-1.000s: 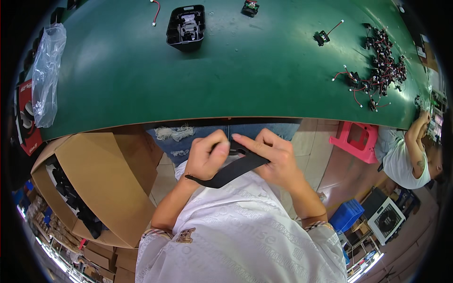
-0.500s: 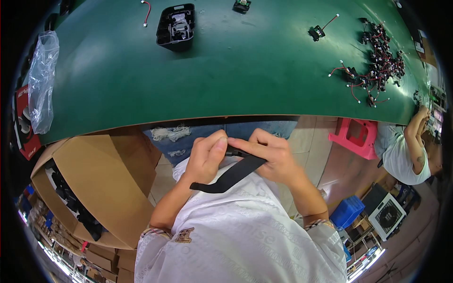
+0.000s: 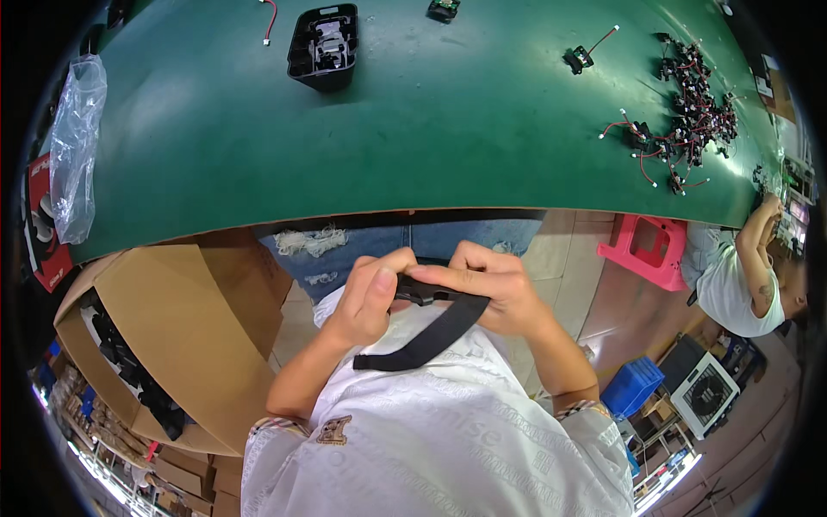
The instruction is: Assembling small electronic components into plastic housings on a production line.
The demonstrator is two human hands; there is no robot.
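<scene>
Close to my body, just off the near table edge, both hands grip a black strap (image 3: 428,334) with a black plastic buckle (image 3: 419,291). My left hand (image 3: 373,297) pinches the left end of the buckle between thumb and fingers. On the other side my right hand (image 3: 491,287) is closed round the strap and buckle, its thumb laid along the top. From under the right hand the strap's loose end curves down and left across my white shirt. The fingers partly hide the buckle, so I cannot tell whether it is fastened.
On the green table (image 3: 388,155) stand a black plastic tray (image 3: 323,76) and a heap of small black parts with red wires (image 3: 698,108). A clear plastic bag (image 3: 77,151) lies far left. An open cardboard box (image 3: 172,336) stands left; right are a pink stool (image 3: 646,250) and a seated person.
My hands have come slightly down toward my body, and more of the buckle shows between them. The strap's loose end hangs a little lower and more curved.
</scene>
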